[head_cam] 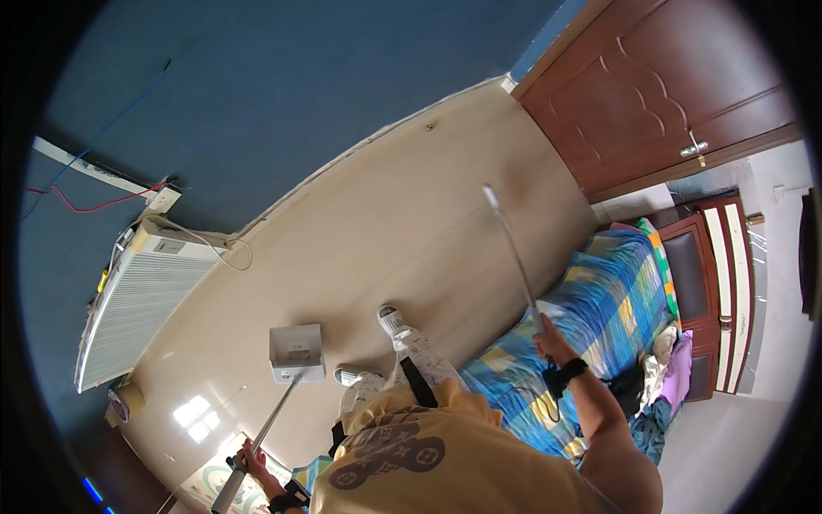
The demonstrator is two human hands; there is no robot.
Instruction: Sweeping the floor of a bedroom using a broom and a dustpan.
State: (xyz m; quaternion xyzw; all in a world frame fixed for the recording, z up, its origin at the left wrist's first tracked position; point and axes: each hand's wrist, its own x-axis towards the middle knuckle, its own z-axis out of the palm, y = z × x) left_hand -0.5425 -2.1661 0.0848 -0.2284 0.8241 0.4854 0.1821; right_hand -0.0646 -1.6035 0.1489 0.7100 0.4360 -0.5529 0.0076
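My left hand [252, 460] is closed around the long metal handle of a grey dustpan [297, 353], whose open tray stands just above or on the floor left of my feet. In my right hand [553, 342] is the grip of a long thin pole [517, 257], held out over the floor towards the door. A narrow whitish head shows at the pole's far end; its exact kind cannot be told. My feet, in light shoes, are on the floor between the two tools.
A bed with a blue checked cover [597, 283] stands at the right, below a brown door [655, 83]. A white panel heater [151, 302] with cables leans along the blue wall at the left, near a round tub [126, 403]. A small dark object [429, 128] lies by the wall.
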